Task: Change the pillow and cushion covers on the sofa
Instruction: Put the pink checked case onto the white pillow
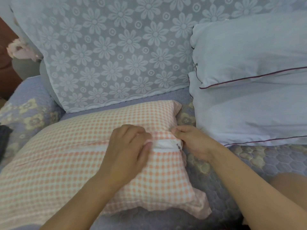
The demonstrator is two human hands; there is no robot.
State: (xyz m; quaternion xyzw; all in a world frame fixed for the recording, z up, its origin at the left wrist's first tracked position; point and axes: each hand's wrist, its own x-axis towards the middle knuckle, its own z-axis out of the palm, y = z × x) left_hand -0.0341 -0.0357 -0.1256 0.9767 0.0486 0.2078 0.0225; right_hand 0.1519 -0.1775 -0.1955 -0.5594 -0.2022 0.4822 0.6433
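L hand (131,143) + R hand (191,140) pinch zip opening | orange-white gingham fabric pillow (79,155): soft, light, floppy | grip cover edges by zip.

A white lace throw (116,52) with a daisy pattern hung over the backrest, its scalloped hem reaching down to the seat. A quilted lavender mat (249,160) with pale flower motifs covered the seat. At the far left lay a dark cloth (4,138), cut off by the frame edge, and above it a blurred pinkish-white object (21,48) against brown wood (6,52).
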